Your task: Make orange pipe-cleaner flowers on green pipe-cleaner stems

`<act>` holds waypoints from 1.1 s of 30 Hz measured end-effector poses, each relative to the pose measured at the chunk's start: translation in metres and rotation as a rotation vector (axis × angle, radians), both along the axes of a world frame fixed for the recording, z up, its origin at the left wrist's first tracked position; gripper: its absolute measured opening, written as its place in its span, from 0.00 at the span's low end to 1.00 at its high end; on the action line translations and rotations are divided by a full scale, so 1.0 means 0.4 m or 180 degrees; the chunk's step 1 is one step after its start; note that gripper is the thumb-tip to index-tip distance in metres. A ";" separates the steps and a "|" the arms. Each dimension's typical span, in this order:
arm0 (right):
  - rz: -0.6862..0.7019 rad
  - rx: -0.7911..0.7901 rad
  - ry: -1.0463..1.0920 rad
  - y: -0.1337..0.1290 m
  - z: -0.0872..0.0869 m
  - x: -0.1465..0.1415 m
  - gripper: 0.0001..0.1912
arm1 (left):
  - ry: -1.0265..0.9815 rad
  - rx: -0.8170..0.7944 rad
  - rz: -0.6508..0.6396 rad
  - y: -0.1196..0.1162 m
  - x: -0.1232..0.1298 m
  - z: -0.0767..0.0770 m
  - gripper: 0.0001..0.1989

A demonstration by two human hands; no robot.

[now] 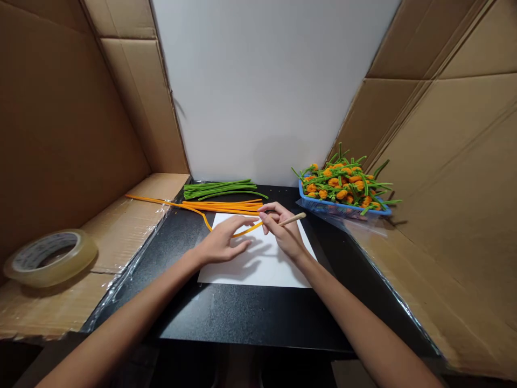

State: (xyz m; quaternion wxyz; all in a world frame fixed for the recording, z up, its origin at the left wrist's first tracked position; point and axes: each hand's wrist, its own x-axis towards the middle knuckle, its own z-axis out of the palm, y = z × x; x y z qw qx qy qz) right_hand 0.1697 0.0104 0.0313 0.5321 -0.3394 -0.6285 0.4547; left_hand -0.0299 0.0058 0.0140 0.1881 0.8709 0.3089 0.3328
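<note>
My right hand [285, 231] is closed, pinching the end of a bent orange pipe cleaner [250, 229] together with a thin wooden stick [294, 219], whose rounded end points to the right. From there the pipe cleaner passes behind my left hand [224, 240] and runs off to the far left. My left hand hovers over a white sheet of paper [250, 276] with its fingers apart; whether it touches the pipe cleaner is unclear. Just behind both hands lies a row of orange pipe cleaners [222, 206], and beyond it a bundle of green pipe cleaners [218, 188].
At the back right, a blue basket [343, 207] is heaped with orange and green pipe-cleaner pieces [343, 180]. A roll of clear tape [84, 256] rests on cardboard at left. Cardboard walls [452, 161] flank the black table [242, 318], with a white panel [266, 81] behind.
</note>
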 end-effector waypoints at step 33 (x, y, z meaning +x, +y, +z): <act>0.0591 -0.0380 -0.0666 0.014 -0.017 0.007 0.23 | -0.1639 -0.1272 0.0637 -0.016 0.037 -0.007 0.18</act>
